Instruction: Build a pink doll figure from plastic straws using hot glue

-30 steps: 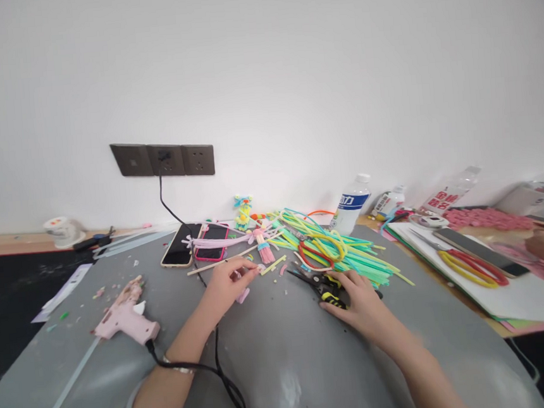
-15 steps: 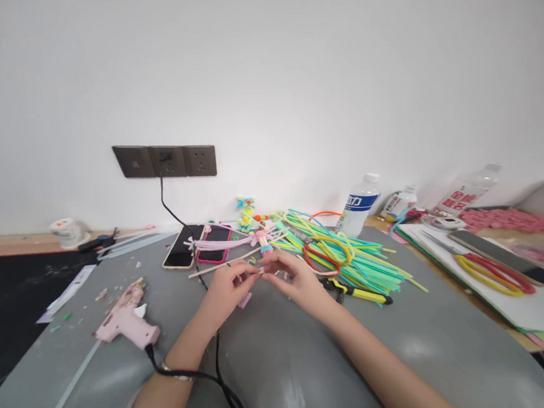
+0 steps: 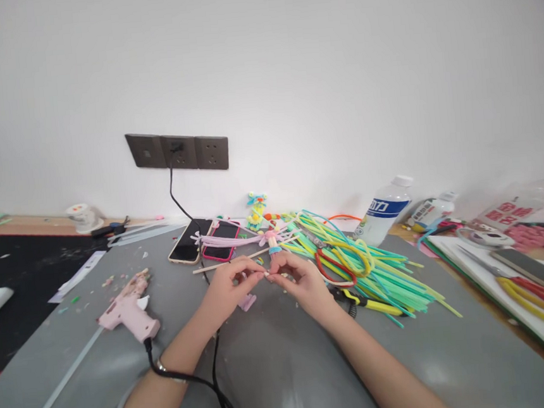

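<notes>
Bit point(image 3: 266, 273), small & pale, lies on the near side of the pink figure point(image 3: 270, 237), btwn the fingertips of both hands. L hand point(image 3: 227, 290) & R hand point(image 3: 307, 284) close in from opp. sides, thumb & forefinger of each pinched on it; their tips meet or nearly so. Long axis of bit: n/d, too small to tell. Neither hand is clearly nearer to bit; R hand is the nearer to the figure, its bent fingers overlapping the lower end in view (contact: can't tell). Figure's long pink strands point(image 3: 225, 241) run L, over the phones point(image 3: 191, 241). Loose stems point(image 3: 402, 275) & pliers point(image 3: 380, 305) lie R of figure, pliers on its near side, untouched; glue gun point(image 3: 131, 311) lies L of figure, nearer the wearer, also unheld.
</notes>
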Available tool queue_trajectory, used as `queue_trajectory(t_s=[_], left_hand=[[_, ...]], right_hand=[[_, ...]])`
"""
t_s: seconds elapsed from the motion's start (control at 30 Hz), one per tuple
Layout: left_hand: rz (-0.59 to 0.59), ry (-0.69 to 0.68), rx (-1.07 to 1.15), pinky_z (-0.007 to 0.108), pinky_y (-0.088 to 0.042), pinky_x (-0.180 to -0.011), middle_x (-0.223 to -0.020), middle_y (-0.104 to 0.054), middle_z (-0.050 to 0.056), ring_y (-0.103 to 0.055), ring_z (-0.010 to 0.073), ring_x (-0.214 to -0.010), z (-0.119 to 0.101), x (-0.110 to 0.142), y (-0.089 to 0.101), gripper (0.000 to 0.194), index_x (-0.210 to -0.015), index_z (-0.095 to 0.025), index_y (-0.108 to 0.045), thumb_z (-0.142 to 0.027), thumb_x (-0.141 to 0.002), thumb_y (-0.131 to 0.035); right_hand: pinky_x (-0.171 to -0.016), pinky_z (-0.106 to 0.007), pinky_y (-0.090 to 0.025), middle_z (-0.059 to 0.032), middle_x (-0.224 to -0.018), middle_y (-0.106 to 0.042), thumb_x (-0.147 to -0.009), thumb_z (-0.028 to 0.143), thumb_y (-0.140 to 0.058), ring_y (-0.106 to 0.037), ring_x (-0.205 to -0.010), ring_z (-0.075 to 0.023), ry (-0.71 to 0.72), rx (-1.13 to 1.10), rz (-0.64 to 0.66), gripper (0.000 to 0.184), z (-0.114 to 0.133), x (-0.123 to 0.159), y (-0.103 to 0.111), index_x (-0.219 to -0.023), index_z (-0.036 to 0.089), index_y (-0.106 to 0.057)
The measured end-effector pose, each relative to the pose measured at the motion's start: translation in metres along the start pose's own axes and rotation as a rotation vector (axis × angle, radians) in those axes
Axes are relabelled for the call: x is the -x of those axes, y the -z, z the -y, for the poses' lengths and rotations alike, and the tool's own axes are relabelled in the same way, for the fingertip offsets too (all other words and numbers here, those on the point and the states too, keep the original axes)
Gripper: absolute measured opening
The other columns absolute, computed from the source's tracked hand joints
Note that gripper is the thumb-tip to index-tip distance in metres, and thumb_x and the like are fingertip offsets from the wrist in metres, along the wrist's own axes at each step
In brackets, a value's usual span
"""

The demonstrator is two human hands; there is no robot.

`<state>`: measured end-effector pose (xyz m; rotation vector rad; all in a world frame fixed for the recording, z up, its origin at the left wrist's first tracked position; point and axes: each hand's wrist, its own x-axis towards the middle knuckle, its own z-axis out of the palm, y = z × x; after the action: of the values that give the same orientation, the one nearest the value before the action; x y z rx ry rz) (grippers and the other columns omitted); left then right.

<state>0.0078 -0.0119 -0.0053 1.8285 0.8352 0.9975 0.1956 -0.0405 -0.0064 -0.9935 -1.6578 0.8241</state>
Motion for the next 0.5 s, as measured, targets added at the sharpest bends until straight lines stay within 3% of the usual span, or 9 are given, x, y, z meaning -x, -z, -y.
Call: queue_trajectory(t_s=[0.23, 0.5], left_hand=[[0.039, 0.160, 0.225, 0.024, -0.043, -0.059, -0.072, -0.060, 0.002, -0.056, 0.0145, -0.068, -0.0045, 0.0036, -0.0031, 0.026, -0.081, -0.016, -0.066, -0.042, -0.081, -0.068], [0.086, 0.218, 0.335, 0.021, -0.036, -0.053, -0.068, -0.051, -0.002, -0.046, 0.0097, -0.058, -0.0073, 0.0052, -0.0037, 0.033, -0.080, -0.017, -0.060, -0.048, -0.079, -0.070]], right_hand=[[-0.069, -0.030, -0.047, -0.0029, -0.078, -0.062, -0.093, 0.025, -0.060, -0.057, -0.074, -0.0173, 0.231, 0.211, -0.018, 0.012, 0.0039, 0.0049, 0.0016, -0.082, 0.021, -0.059], [-0.072, -0.030, -0.047, -0.0023, -0.079, -0.061, -0.095, 0.027, -0.058, -0.058, -0.074, -0.0167, 0.223, 0.182, 0.009, 0.012, 0.0070, 0.0082, 0.0003, -0.084, 0.021, -0.058]])
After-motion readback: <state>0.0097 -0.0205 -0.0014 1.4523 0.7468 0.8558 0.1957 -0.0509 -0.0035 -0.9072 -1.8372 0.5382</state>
